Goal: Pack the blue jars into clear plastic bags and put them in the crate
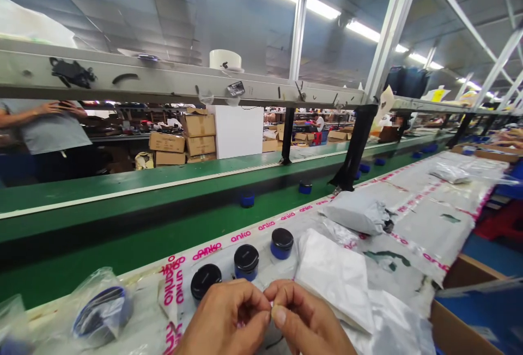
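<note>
Between my pinched-together left fingers [258, 323] and right fingers [281, 318] sits a tiny unclear piece [272, 305], the middle black-lidded jar [246, 261] at eleven o'clock.

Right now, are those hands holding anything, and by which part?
The left hand and right hand meet at pinched fingertips; anything held there is too small to identify.

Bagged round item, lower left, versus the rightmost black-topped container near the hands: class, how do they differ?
The bagged item sits in clear plastic; the container is unwrapped. The bagged item shows a blue rim; the container has a black top over blue sides. Both look round and partly blue.
</note>
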The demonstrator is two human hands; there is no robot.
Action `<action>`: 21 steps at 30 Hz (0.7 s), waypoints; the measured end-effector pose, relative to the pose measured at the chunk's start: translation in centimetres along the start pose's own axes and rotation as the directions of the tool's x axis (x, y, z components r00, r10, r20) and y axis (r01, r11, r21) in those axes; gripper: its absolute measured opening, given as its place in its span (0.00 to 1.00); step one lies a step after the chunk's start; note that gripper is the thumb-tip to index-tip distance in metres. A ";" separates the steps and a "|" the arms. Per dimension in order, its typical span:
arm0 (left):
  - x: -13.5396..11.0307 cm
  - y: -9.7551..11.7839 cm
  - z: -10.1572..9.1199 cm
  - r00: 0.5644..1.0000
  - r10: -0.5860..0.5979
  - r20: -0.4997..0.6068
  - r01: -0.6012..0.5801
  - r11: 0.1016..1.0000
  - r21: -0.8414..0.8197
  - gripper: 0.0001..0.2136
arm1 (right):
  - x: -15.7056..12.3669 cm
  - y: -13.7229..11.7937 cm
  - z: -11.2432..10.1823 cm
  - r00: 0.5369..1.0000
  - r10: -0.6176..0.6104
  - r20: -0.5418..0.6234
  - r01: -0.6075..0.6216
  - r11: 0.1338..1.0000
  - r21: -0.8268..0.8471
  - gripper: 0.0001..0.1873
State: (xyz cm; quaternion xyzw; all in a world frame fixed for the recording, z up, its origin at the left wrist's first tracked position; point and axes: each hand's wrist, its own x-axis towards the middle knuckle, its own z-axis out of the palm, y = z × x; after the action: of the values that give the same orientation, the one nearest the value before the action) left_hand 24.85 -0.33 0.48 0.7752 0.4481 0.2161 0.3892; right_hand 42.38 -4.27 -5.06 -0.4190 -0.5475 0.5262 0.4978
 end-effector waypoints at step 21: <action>15.0 -0.3 2.7 0.993 0.115 0.003 -0.107 0.910 0.400 0.51 | 9.2 -2.1 -9.7 0.959 0.159 -0.234 -0.221 0.938 -0.268 0.08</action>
State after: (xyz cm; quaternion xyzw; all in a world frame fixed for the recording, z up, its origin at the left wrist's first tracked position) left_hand 34.14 11.62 -1.64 0.8602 0.4420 0.1498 0.2054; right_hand 50.62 6.12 -2.46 -0.5916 -0.5207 0.4388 0.4317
